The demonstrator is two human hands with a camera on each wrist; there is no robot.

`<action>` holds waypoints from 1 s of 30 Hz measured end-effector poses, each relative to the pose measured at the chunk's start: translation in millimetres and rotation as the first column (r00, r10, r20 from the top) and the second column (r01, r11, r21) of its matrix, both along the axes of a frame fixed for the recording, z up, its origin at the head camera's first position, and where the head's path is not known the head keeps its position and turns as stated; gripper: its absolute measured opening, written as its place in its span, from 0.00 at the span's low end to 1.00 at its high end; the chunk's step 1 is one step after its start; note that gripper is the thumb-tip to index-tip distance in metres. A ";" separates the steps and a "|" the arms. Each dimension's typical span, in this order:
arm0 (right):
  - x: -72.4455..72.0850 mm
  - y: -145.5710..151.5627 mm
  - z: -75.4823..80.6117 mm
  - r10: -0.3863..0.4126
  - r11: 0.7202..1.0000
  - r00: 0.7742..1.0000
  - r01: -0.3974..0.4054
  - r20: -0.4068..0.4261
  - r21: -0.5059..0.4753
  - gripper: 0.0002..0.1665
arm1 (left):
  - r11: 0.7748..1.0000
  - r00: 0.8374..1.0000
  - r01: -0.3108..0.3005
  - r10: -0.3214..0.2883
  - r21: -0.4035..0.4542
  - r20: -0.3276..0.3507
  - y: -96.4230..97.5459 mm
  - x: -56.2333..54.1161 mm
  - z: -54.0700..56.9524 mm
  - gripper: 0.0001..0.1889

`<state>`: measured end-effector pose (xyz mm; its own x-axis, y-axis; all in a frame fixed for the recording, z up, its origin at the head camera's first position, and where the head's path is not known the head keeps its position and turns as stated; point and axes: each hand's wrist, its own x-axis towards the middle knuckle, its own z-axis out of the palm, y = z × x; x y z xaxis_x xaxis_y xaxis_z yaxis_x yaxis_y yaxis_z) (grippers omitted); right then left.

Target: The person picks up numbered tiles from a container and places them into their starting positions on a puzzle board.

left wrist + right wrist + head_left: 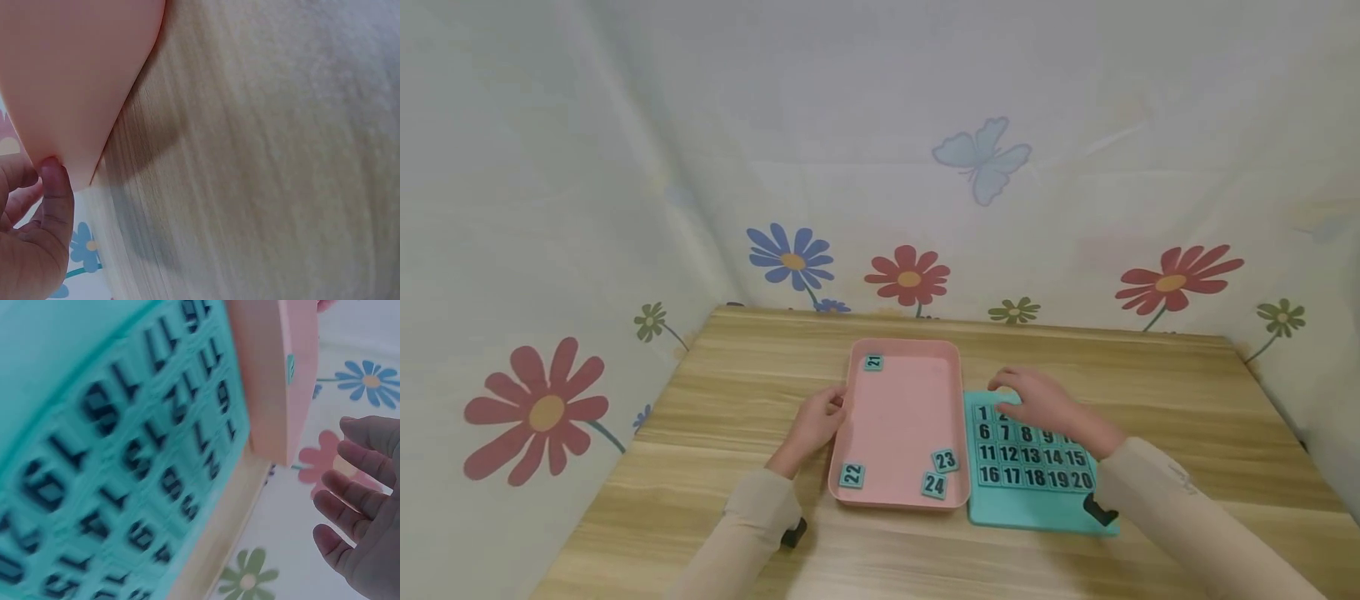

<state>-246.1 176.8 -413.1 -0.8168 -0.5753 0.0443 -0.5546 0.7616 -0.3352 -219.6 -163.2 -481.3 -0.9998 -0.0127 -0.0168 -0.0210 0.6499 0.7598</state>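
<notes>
A pink tray (pixel 898 417) lies on the table, with number tiles 21 (pixel 873 362), 22 (pixel 852 476), 23 (pixel 945 460) and 24 (pixel 934 485) inside. My left hand (pixel 817 421) pinches the tray's left rim. In the left wrist view its thumb (pixel 55 181) presses the outer wall, with the other fingers at the rim. Against the tray's right side lies a turquoise number board (pixel 1030 510), filled with tiles from 1 to 20; a few in the upper rows are covered by my right hand (pixel 1043 402). That hand hovers over the board with fingers spread, holding nothing.
The wooden table (pixel 745 358) extends around the tray and board. Behind it hangs a pale curtain (pixel 850 167) printed with flowers and a butterfly. A dark strap piece (pixel 1101 509) sits at the right wrist, another (pixel 793 533) at the left.
</notes>
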 end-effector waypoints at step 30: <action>-67.4 -150.5 -29.4 0.048 0.999 0.920 -0.036 0.388 -0.038 0.44 | 1.000 1.000 0.004 -0.004 0.019 0.016 -1.9 1.3 0.7 0.20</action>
<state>-313.5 26.3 -442.4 -0.7484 -0.6125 -0.2545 -0.4068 0.7270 -0.5532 -218.3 -165.1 -480.6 -0.9994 -0.0081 -0.0327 -0.0304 0.6354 0.7716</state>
